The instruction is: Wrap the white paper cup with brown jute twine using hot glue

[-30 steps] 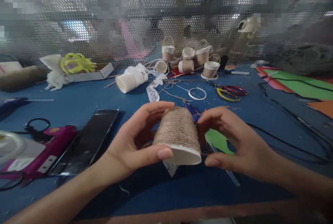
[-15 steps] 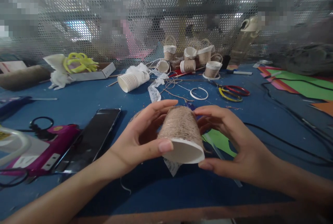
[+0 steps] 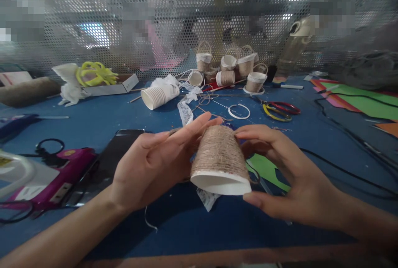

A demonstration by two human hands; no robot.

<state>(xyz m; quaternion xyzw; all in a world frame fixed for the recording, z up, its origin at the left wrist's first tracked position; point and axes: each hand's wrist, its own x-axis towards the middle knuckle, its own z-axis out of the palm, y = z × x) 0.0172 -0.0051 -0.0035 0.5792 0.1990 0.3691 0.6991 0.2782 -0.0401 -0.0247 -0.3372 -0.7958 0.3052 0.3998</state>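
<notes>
A paper cup wrapped in brown jute twine (image 3: 219, 149) is held over the table, its white rim tilted toward me. My right hand (image 3: 289, 172) grips it, thumb at the rim and fingertips near the base. On the other side, my left hand (image 3: 155, 164) has its fingers stretched out along the cup, palm turned partly up; whether they touch it is hard to tell. A scrap of white lace (image 3: 207, 199) shows below the cup. Behind my right fingers lies a green paper piece (image 3: 267, 171).
Several twine-wrapped baskets (image 3: 245, 67) stand at the back by a perforated metal screen. Scissors (image 3: 281, 110), a white ring (image 3: 239, 111) and stacked paper cups (image 3: 155, 97) lie nearer. At left are a phone (image 3: 107, 164) and a magenta power strip (image 3: 66, 172); black cables cross the right.
My left thumb has come off the cup's rim, and the left hand has rolled palm-up with its fingers extended. The cup has shifted slightly right, still in my right hand.
</notes>
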